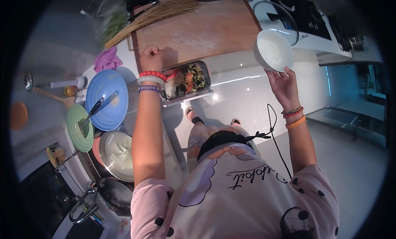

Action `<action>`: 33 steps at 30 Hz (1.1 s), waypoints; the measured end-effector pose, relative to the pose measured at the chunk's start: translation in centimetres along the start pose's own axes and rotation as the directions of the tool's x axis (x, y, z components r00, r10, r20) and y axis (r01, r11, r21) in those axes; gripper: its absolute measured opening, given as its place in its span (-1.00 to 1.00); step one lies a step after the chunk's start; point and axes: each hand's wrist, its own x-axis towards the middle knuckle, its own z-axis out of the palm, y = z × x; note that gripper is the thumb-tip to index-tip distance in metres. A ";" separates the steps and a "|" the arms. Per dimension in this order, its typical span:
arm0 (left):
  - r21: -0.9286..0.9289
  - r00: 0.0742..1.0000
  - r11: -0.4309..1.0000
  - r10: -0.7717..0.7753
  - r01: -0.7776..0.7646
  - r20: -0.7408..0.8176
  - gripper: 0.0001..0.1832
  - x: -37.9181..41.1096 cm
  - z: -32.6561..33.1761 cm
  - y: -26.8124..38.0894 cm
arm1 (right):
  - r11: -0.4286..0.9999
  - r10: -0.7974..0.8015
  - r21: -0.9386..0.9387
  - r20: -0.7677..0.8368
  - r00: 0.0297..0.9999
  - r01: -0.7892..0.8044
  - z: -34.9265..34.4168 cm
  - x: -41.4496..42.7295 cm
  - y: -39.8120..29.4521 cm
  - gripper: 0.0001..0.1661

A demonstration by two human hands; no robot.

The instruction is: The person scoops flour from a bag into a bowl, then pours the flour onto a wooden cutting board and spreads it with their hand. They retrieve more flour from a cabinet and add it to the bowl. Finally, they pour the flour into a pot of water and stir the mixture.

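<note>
My right hand (284,87) grips the rim of a white bowl (290,58), which is tilted and has white powder, likely flour, in it. It hangs to the right of a large wooden board (227,32) on the counter. My left hand (151,58) is curled into a loose fist over the board's near left part. Whether anything is inside those fingers is hidden. White powder (201,42) is smeared across the middle of the board. Just below, on the counter's front, hangs a scrap bin (208,75) with vegetable peelings and other waste.
A broom-like bundle of straw (157,15) lies over the board's far left. Left are a purple cloth (107,59), a blue plate (106,84), a green plate (72,121), a metal bowl of white contents (108,146) and a faucet (83,208). A glass lid (263,13) rests by the stove (309,25).
</note>
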 end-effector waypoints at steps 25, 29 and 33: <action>0.793 0.952 0.580 0.305 -0.187 0.001 -0.58 -16.4 13.1 -5.7 | 0.985 -0.138 0.084 -0.168 0.976 0.154 -33.7 -11.7 -15.7 -0.24; 0.854 0.934 0.379 0.161 -0.356 0.318 -0.48 -18.4 13.7 -7.9 | 0.978 -0.118 0.159 -0.111 0.987 0.134 -33.2 -11.7 -14.7 -0.26; 0.577 0.909 0.793 -0.367 0.197 0.195 -0.55 -18.7 16.8 -10.3 | 0.971 -0.101 0.201 -0.131 0.986 0.126 -31.7 -11.7 -13.3 -0.20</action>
